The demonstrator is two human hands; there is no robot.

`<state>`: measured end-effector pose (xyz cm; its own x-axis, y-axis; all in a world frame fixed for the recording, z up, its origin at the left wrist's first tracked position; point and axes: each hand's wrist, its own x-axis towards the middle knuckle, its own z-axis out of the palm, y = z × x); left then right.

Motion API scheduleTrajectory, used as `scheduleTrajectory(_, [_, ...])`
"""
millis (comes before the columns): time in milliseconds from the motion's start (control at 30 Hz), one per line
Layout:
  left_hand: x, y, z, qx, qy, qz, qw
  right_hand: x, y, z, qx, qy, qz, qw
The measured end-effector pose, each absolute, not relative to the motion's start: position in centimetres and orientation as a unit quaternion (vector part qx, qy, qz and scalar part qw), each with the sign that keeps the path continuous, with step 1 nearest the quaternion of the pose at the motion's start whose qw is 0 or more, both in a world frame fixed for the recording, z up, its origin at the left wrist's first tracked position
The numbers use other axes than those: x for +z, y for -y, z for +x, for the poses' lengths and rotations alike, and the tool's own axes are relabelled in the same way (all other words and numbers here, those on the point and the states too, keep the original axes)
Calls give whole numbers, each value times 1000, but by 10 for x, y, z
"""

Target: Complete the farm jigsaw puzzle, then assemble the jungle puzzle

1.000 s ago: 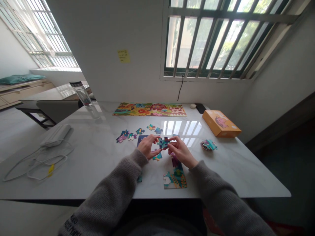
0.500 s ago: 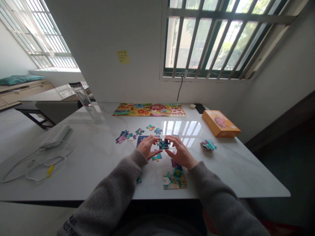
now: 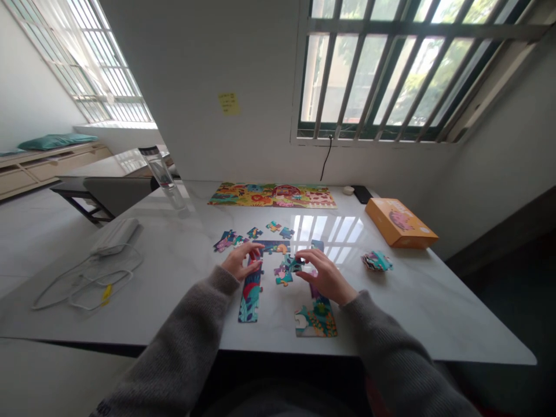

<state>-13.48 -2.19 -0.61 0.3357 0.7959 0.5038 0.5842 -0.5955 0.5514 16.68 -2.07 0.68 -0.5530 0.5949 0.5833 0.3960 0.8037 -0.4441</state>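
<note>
The piece (image 3: 294,264), dark teal with leafy marks, sits at the frame's centre; whether it touches the purple-and-teal cluster (image 3: 283,278) at its lower left is unclear. Left of centre, the border (image 3: 249,301), blue, red and teal, lies flat, running downward, its upper part partly covered.

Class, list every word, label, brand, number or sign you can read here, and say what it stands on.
No text reads clearly.
Note on the wall: several lines of writing, too blurred to read.
Box: pale lettering on its top, too blurred to read.
Left sleeve: dark marks like lettering at the picture's bottom edge, unreadable.
</note>
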Motion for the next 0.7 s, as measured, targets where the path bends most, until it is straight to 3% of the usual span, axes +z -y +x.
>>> scheduleTrajectory(400, [-22,113,-142,379,-425,812,124,6,31,164,123,886,-304,329])
scheduleTrajectory(700, [-25,130,-140,324,-451,825,107,17,94,131,119,928,-281,214])
